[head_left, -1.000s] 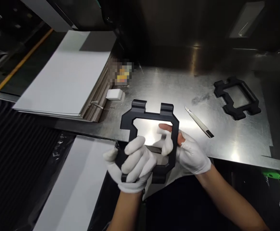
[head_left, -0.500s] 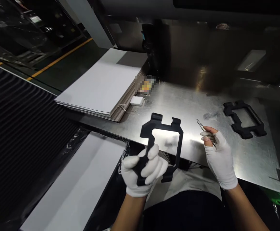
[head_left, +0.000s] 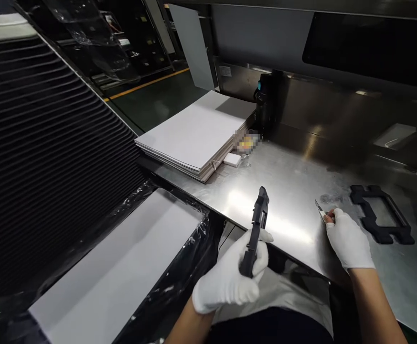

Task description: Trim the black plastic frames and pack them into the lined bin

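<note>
Centrally, left hand gripping an edge-on black plastic frame, right hand pinching a utility knife on the steel desk, second black frame at right.

Steel worktable, dark ribbed panel left, yellow floor line.

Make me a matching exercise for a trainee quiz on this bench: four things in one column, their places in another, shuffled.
Things:
1. black frame
2. knife
3. second black frame
4. stack of white sheets

Places:
A. lying flat on the metal table, far right
B. in the left hand, seen edge-on
C. at the table's left end
D. under the right hand

Pairs: 1-B, 2-D, 3-A, 4-C
</note>
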Demonstrator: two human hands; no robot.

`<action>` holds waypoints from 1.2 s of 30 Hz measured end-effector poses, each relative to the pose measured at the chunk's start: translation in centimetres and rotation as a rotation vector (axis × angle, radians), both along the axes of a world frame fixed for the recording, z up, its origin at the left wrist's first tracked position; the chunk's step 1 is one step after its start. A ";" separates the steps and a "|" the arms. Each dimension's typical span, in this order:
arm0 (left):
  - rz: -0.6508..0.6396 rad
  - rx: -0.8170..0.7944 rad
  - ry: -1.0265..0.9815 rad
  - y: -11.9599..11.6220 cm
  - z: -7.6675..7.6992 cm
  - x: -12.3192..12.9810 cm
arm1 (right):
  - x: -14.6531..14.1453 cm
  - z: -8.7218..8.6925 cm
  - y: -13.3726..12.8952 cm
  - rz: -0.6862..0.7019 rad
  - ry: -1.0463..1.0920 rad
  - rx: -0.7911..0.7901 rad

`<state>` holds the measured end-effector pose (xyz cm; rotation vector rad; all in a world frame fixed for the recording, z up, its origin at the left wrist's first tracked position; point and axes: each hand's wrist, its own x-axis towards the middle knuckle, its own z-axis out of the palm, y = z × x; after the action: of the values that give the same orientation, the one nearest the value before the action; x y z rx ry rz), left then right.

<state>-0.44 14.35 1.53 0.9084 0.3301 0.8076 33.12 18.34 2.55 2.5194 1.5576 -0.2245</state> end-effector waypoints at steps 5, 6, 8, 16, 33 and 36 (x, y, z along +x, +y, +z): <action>-0.011 -0.112 0.430 -0.5 2.2 0.3 | 0.4 -0.8 -0.2 0.055 -0.030 0.081; 0.002 -0.091 0.473 -0.5 2.7 0.4 | 0.3 -0.7 -0.1 0.079 -0.031 0.122; 0.049 -0.048 0.524 -0.7 3.3 0.5 | -0.9 -0.5 0.5 0.130 0.026 0.226; 0.364 -0.081 0.825 -3.0 1.2 -0.4 | -15.4 -0.7 13.0 0.643 0.382 0.250; 0.460 -0.141 0.908 -6.2 -1.4 -5.4 | -18.6 -0.3 1.3 1.023 1.084 0.315; 0.373 -0.175 0.896 -6.1 -1.4 -5.7 | -19.1 -0.5 -1.6 1.036 1.001 0.423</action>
<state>-6.14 8.26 0.15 1.0171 1.3630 0.6495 14.02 16.72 2.05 1.3956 3.2816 -1.1774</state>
